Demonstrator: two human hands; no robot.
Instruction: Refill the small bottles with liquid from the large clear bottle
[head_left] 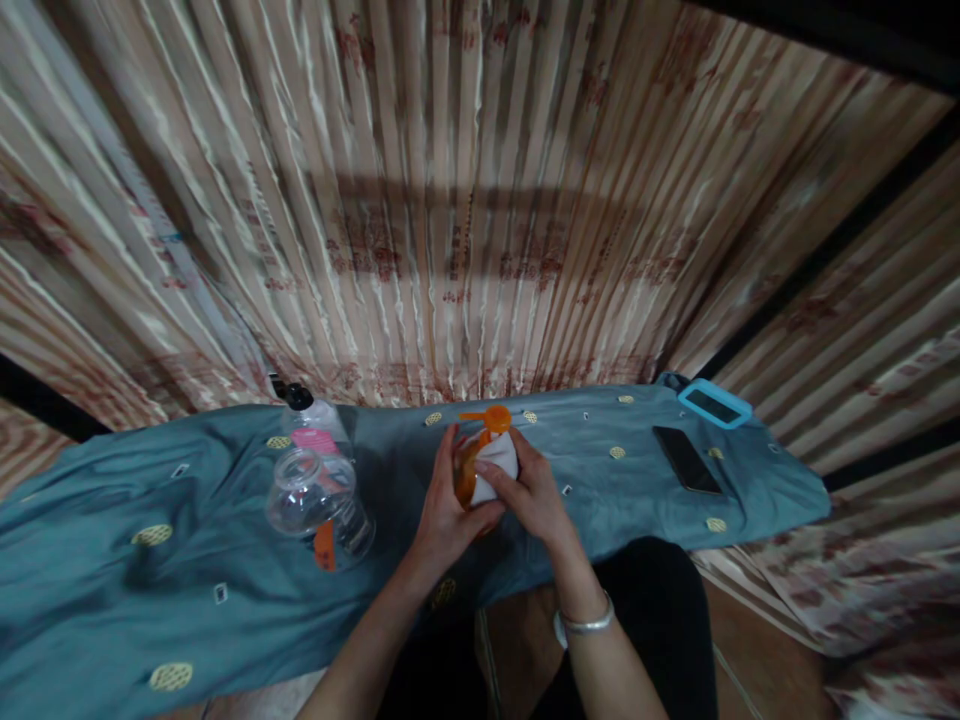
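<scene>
An orange pump bottle stands on the blue-grey cloth in the middle. My left hand wraps around its left side and holds it. My right hand presses a white cloth against the bottle's right side, just below the orange pump head. Most of the bottle's body is hidden by my two hands.
A clear plastic jar lies on its side to the left, with a pump bottle bearing a pink label behind it. A black phone and a blue-framed device lie at the right. A striped curtain hangs behind.
</scene>
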